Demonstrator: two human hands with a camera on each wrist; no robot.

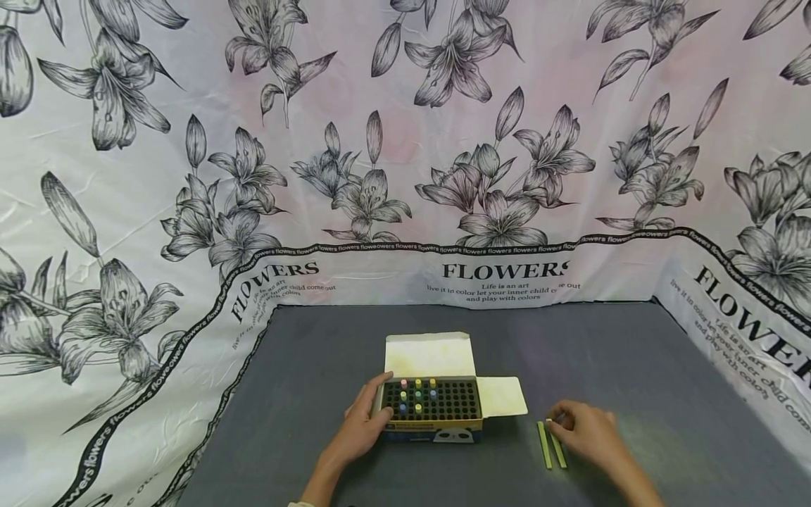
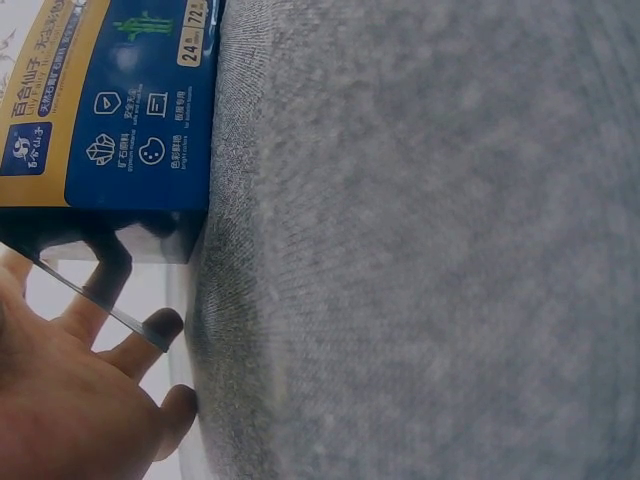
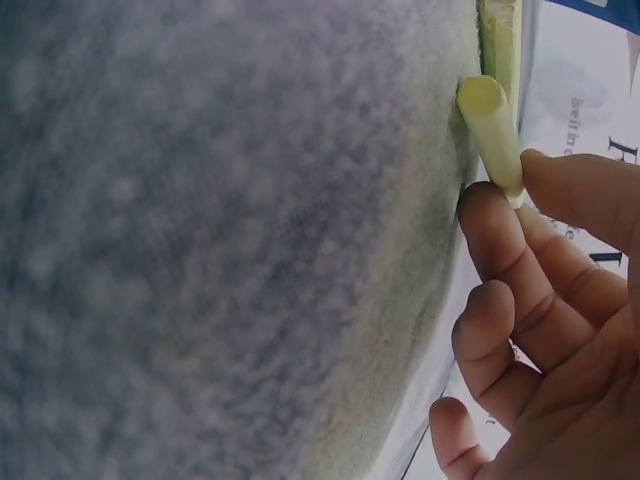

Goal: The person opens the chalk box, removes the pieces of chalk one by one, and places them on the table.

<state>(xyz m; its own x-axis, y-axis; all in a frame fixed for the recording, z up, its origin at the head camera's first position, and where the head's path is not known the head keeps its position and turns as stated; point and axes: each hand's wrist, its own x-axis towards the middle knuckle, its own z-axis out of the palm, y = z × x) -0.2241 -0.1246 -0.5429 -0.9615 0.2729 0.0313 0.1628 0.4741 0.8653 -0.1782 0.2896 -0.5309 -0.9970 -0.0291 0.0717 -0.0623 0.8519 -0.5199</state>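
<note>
An open chalk box (image 1: 433,421) with a black grid insert stands at the middle of the grey mat, and several coloured chalk ends (image 1: 417,394) stick up in its left part. My left hand (image 1: 380,401) holds the box's left end, thumb at the far corner and fingers along the side. The left wrist view has those fingers (image 2: 110,285) against the blue-and-yellow box (image 2: 110,110). Two yellow-green chalk sticks (image 1: 544,444) lie to the right of the box. My right hand (image 1: 557,422) pinches the end of one stick (image 3: 490,130) between thumb and forefinger.
The box's white lid flap (image 1: 429,354) stands open at the back and a side flap (image 1: 502,396) lies flat to the right. A flower-print cloth (image 1: 405,141) walls in the grey mat (image 1: 633,352) at the back and both sides.
</note>
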